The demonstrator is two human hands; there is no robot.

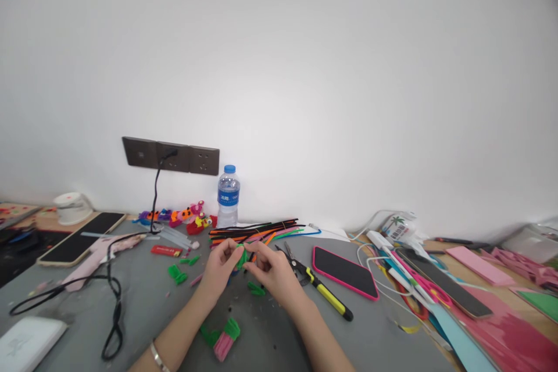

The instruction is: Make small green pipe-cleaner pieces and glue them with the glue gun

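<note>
My left hand (222, 267), with a bracelet at the wrist, pinches a small green fuzzy piece (242, 257) from the left. From the right, my right hand (267, 266) holds the same piece between thumb and fingers. Both hands meet above the grey mat (183, 314). Below them lies a pink and green fuzzy bundle (226, 340). Small green pieces (176, 274) rest left of my hands, and another (256, 289) sits under my right hand. Behind is a pile of pipe cleaners (261, 230) in black, orange, pink and green.
Pliers (329, 296) with yellow handles and a pink-cased phone (344, 272) lie right. A water bottle (229, 197) stands by the wall. A pink glue gun (89, 261), black cable (115, 296) and another phone (82, 237) are left. Pink scissors (429, 286) lie far right.
</note>
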